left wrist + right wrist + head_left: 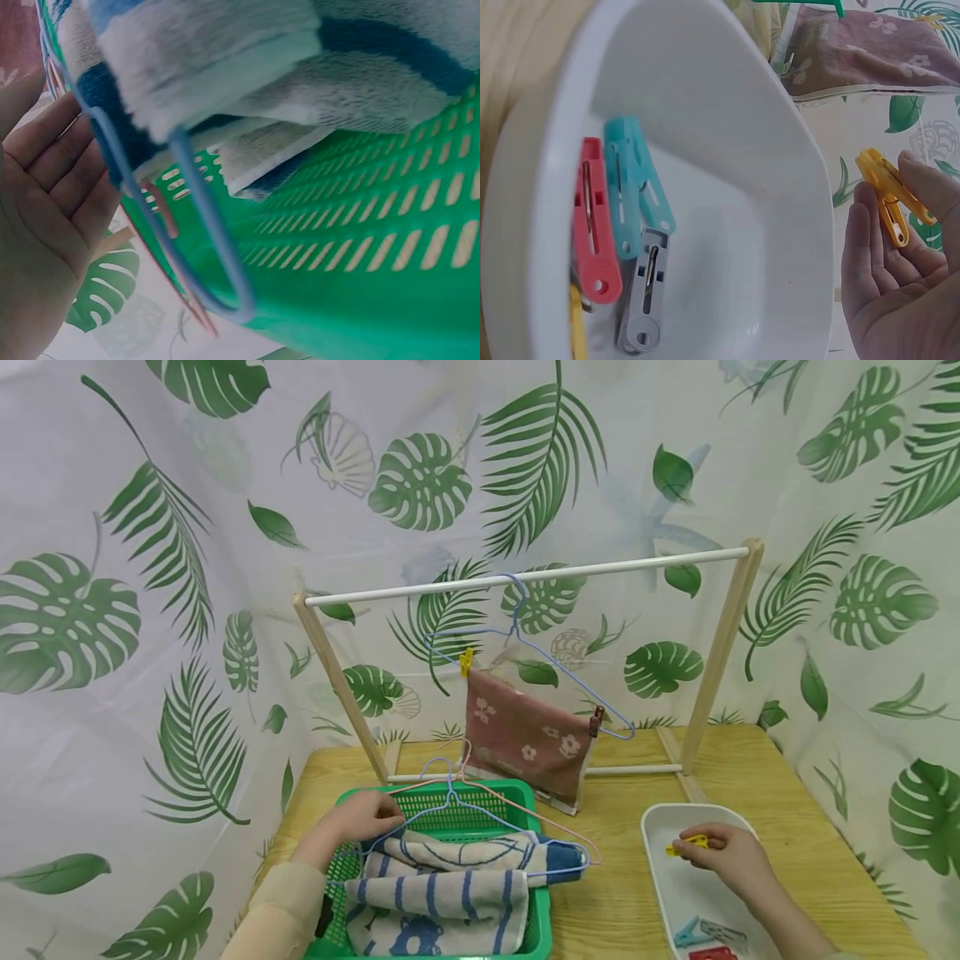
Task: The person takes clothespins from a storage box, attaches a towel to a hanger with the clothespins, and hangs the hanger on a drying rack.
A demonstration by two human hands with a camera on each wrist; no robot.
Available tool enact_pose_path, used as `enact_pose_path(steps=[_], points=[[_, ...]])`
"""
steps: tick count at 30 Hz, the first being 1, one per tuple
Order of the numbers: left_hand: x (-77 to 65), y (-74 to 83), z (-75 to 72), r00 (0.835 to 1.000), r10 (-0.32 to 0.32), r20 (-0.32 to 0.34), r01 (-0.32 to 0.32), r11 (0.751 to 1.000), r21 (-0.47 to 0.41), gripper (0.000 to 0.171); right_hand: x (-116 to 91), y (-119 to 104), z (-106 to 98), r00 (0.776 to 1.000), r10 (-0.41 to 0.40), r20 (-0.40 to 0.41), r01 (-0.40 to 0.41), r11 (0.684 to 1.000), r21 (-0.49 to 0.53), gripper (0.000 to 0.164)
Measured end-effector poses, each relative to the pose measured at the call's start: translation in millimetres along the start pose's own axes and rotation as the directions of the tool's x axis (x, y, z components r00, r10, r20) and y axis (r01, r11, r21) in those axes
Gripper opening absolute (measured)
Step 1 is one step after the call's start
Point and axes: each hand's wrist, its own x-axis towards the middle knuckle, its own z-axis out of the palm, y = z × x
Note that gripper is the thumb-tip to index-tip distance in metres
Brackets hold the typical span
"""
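Note:
My right hand (731,856) pinches a yellow clothespin (889,191) between thumb and fingers, over the white tray (660,885). At the green basket (542,893), my left hand (360,818) is beside a blue hanger (480,817) and a striped white and blue towel (435,893). In the left wrist view its fingers (56,146) are fairly straight, their tips partly hidden by the towel's edge and the hanger. The towel is draped over the hanger's lower bar. A pink hanger (551,821) lies behind the blue one.
A wooden rack (716,668) with a white rod (622,564) stands behind. From it hangs another blue hanger (573,681) with a pink flowered towel (517,735), held by yellow and brown clothespins. Red (596,225), teal (622,187) and grey (646,292) clothespins lie in the tray.

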Motion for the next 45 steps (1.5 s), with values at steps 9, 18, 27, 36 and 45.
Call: enact_pose_path(steps=[9, 18, 27, 36, 45], points=[[-19.2, -5.8, 5.8, 0.999, -0.016, -0.045, 0.015, 0.999, -0.033, 0.014, 1, 3, 2, 1.0, 0.02, 0.013, -0.021, 0.999, 0.024, 0.044], [-34.2, -11.9, 8.5, 0.988, -0.046, -0.147, 0.041, 0.998, -0.036, 0.02, -1, 2, 1, 1.0, 0.02, 0.01, -0.021, 0.999, 0.024, 0.043], [-42.5, -15.1, 4.0, 0.994, -0.081, -0.066, 0.077, 0.995, -0.069, 0.022, -1, 3, 1, 1.0, 0.027, 0.004, -0.027, 0.999, 0.026, 0.039], [-50.8, -8.0, 4.4, 0.996, -0.091, -0.024, 0.092, 0.995, 0.05, 0.02, -2, 5, 1, 0.999, 0.038, -0.007, -0.038, 0.998, 0.051, 0.041], [-62.0, -10.1, 11.9, 0.994, 0.018, -0.109, -0.011, 0.998, 0.062, 0.014, -3, 7, -1, 1.0, 0.028, -0.004, -0.028, 0.998, 0.064, 0.043]])
